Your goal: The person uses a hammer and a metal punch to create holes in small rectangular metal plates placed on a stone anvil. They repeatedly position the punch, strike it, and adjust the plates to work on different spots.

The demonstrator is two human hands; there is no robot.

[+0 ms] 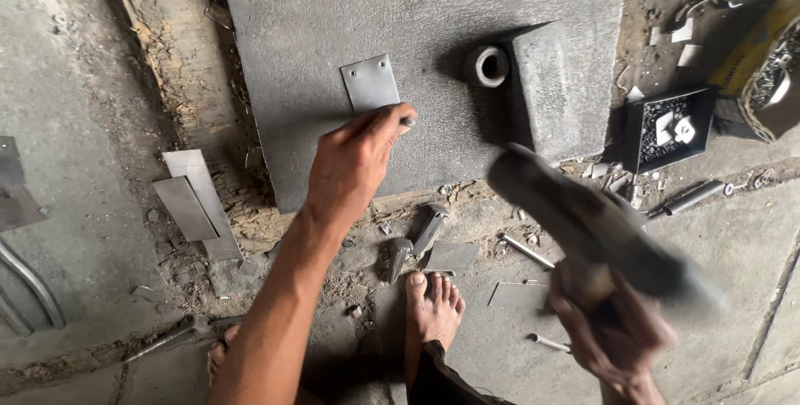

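Left hand (354, 163) pinches a short punch (407, 122) between thumb and fingertips; the punch tip sits just below the lower right corner of the small plate (370, 82), which lies flat on the steel slab (417, 55) just ahead of the fingers. Right hand (612, 326) is clamped on a hammer (583, 222), blurred, its head apparently right of and nearer than the punch, long axis slanting toward it.

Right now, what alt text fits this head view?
The left hand holds a small punch against a thin metal plate on a thick steel slab, while the right hand swings a blurred hammer. A bare foot rests on littered concrete.
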